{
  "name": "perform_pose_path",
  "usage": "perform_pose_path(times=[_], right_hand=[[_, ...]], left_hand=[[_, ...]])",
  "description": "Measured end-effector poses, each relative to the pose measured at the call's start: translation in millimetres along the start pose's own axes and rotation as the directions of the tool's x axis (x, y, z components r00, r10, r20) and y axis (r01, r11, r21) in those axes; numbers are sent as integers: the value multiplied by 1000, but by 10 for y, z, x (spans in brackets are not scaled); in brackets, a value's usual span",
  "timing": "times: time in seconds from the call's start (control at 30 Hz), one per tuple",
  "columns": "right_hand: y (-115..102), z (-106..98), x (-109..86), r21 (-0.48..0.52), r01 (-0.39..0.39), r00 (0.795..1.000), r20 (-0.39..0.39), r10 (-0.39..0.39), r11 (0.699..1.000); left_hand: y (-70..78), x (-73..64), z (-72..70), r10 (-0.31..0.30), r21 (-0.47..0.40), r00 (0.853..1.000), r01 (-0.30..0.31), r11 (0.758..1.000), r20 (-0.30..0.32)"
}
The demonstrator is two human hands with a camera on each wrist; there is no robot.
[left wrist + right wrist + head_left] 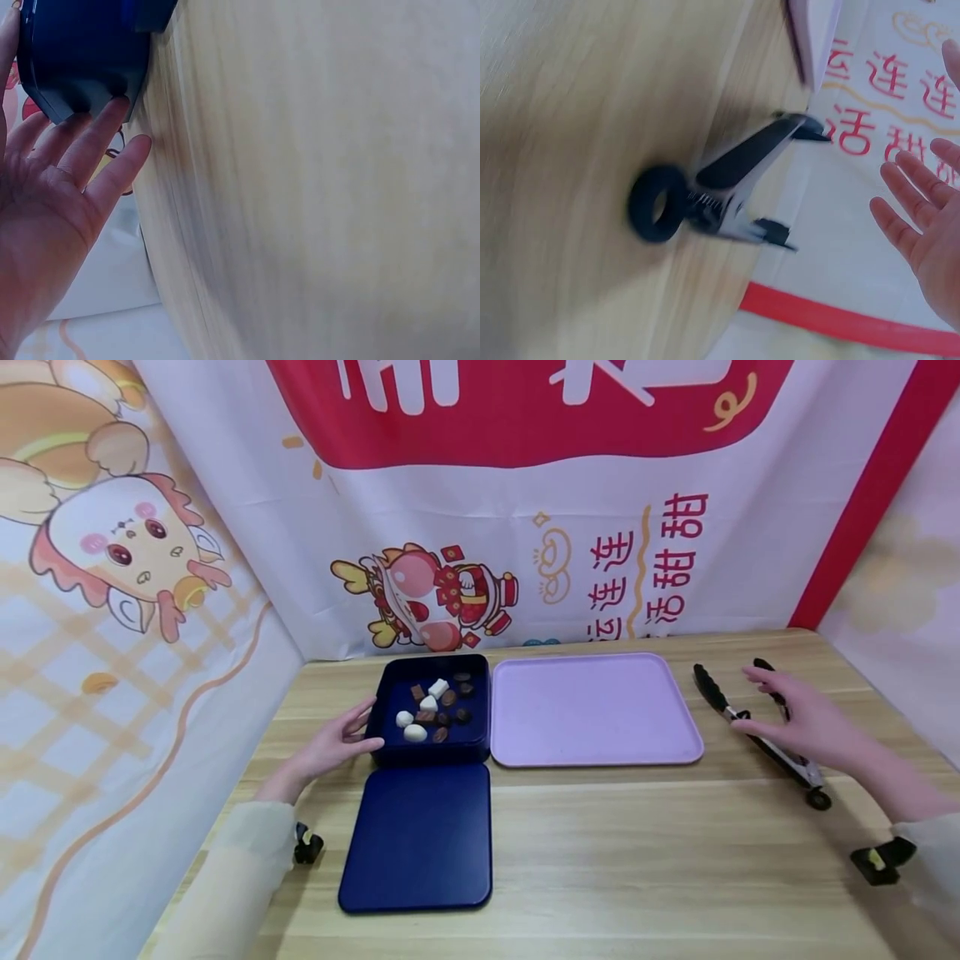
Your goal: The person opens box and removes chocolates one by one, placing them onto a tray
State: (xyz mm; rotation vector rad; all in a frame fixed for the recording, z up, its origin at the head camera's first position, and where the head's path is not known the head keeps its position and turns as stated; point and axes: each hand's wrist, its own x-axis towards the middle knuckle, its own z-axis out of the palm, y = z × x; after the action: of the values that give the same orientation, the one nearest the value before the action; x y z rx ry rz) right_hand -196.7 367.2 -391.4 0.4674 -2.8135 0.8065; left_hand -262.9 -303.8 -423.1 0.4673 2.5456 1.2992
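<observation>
The right grip (806,714), a bare hand, hovers over the tongs (746,157) with thumb and fingers spread wide and nothing held; the right wrist view shows a clear gap between palm and tool. The left grip (341,747) is loosely spread too, holding nothing, its fingertips at the left side wall of the navy box (431,754) and seeming to touch it.

The tongs lie at the right of the bench (637,852), their two arms splayed apart and the ringed hinge end towards the person. If the right grip catches only one arm, the other would likely swing loose and the tool twist or skid; coming down off-centre would cause that.

The box holds brown pieces (426,717) and white pieces (415,733), bunched rather than spaced. With the lilac tray (592,710) snug along the box's right side and the navy lid (420,839) flat just in front of it, too firm a push from the left fingers might shove the box into the tray. A sharp jolt could set the rounder pieces rolling, and their crowding might let a careless pinch nudge a neighbour.
</observation>
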Motion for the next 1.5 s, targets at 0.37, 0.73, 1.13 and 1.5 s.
perform_pose_path(times=[0.37,0.73,1.13,1.5], right_hand=[[406,-88,-128,-50,-128,990,57,130,991],[692,-86,-252,-59,-187,975,113,192,981],[788,14,-260,-54,-254,945,200,259,966],[746,142,-187,-101,-271,934,211,287,957]], left_hand=[[-28,6,20,6,-1,1000,-6,1000,4],[-33,39,20,10,-12,1000,-10,1000,6],[-46,5,13,-9,-14,1000,9,1000,3],[-21,6,13,-27,-21,1000,27,999,1]])
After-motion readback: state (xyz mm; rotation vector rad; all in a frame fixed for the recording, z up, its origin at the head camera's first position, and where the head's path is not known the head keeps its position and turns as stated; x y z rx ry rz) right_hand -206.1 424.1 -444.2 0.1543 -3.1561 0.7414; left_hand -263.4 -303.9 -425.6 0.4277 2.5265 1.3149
